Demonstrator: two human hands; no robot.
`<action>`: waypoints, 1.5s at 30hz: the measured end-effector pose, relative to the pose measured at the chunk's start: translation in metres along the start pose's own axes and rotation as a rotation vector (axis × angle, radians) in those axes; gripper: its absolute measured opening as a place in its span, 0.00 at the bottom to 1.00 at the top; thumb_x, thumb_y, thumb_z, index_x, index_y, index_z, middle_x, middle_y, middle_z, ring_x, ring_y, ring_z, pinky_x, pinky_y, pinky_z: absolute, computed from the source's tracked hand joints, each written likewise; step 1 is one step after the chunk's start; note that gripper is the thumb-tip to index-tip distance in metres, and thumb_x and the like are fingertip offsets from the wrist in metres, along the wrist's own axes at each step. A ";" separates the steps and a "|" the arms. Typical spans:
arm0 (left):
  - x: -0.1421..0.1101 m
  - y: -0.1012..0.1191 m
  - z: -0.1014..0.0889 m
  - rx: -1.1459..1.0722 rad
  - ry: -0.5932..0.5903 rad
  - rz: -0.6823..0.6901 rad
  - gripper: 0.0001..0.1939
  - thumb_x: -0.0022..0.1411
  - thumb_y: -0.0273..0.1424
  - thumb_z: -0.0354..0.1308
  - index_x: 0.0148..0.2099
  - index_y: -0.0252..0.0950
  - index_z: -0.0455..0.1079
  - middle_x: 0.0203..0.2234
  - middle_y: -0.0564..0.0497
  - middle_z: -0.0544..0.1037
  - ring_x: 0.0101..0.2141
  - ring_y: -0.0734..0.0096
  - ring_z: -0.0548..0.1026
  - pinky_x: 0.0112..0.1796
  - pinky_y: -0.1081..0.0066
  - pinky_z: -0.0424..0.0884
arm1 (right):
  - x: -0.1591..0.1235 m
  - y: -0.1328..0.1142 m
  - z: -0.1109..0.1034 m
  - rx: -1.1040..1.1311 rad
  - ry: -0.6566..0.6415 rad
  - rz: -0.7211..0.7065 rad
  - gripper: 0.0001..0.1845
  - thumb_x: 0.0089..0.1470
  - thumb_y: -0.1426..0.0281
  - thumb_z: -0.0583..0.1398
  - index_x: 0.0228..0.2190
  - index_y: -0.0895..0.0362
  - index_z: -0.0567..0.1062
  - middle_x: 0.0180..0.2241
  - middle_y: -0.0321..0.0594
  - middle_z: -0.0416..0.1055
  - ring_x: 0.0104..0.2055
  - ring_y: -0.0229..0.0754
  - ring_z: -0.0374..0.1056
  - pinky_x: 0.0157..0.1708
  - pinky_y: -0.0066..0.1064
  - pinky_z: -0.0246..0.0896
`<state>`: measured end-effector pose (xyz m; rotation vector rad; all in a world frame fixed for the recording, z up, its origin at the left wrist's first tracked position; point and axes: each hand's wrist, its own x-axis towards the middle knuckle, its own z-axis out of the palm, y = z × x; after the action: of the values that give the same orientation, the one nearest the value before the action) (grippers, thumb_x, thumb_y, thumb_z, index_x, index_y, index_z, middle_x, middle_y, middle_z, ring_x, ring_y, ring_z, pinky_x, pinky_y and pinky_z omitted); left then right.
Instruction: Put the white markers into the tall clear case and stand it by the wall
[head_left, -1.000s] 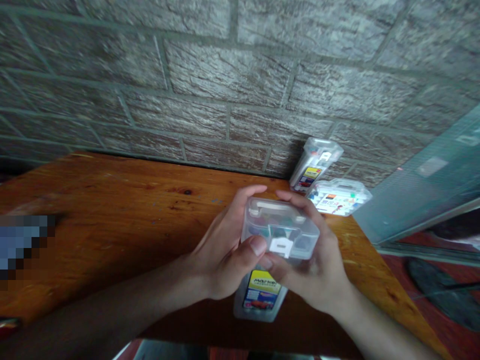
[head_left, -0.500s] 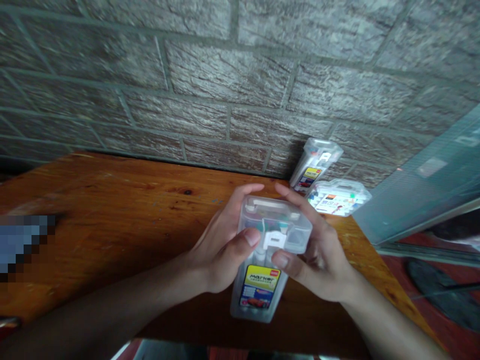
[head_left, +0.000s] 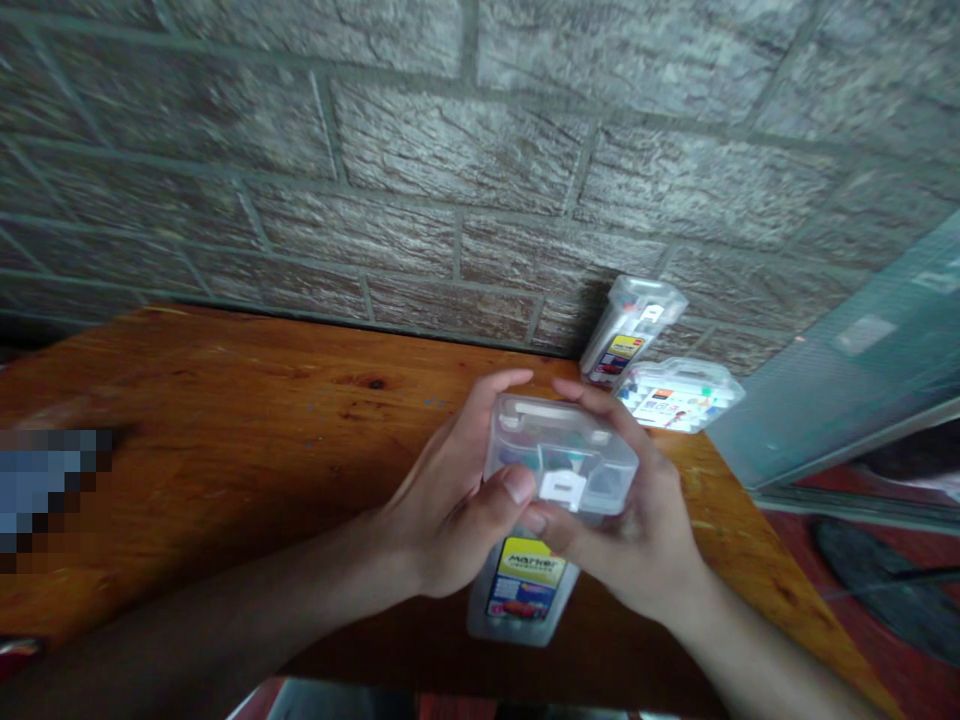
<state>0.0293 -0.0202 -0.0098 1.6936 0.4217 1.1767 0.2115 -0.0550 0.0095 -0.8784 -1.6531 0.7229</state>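
Observation:
A clear plastic marker case (head_left: 559, 455) with a white latch and a yellow and blue label stands upright near the table's front edge. Around its upper left side wraps my left hand (head_left: 457, 510), thumb on the front beside the latch. My right hand (head_left: 634, 535) grips the opposite side, its thumb lying across the front just below the latch. Both thumb tips nearly meet over the top of the label. The lid looks closed, and the fingers behind the case are partly hidden.
A matching marker case (head_left: 626, 335) stands against the stone wall (head_left: 397, 220) at the back right. Beside it lies a wider clear case (head_left: 679, 395) with a white label. The wooden table (head_left: 262, 400) ends on the right near a bluish glass panel (head_left: 847, 350). A blurred-out blue patch is at far left.
The top of the case has shifted slightly to the right with both hands. My right thumb has moved left, closer to the left thumb.

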 end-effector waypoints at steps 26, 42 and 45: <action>0.003 0.000 -0.003 0.029 -0.007 -0.009 0.41 0.69 0.49 0.63 0.72 0.35 0.51 0.48 0.43 0.82 0.44 0.57 0.81 0.49 0.55 0.75 | 0.002 0.007 -0.022 0.189 -0.219 0.061 0.45 0.58 0.71 0.74 0.71 0.41 0.64 0.54 0.39 0.80 0.47 0.46 0.81 0.48 0.38 0.83; 0.003 0.011 0.003 -0.038 0.017 -0.038 0.27 0.69 0.47 0.63 0.61 0.39 0.61 0.42 0.50 0.79 0.37 0.67 0.77 0.37 0.67 0.74 | -0.003 -0.002 -0.012 0.081 -0.114 0.009 0.33 0.60 0.69 0.70 0.64 0.47 0.70 0.54 0.41 0.79 0.45 0.44 0.79 0.43 0.35 0.79; 0.002 0.013 0.006 -0.054 0.042 -0.019 0.26 0.70 0.47 0.63 0.60 0.39 0.62 0.42 0.49 0.79 0.37 0.67 0.78 0.37 0.67 0.75 | -0.004 -0.006 -0.006 0.113 -0.066 0.006 0.28 0.61 0.69 0.69 0.61 0.48 0.72 0.50 0.39 0.81 0.43 0.43 0.79 0.41 0.33 0.79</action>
<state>0.0324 -0.0275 0.0019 1.6179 0.4273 1.2012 0.2171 -0.0614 0.0138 -0.7869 -1.6516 0.8485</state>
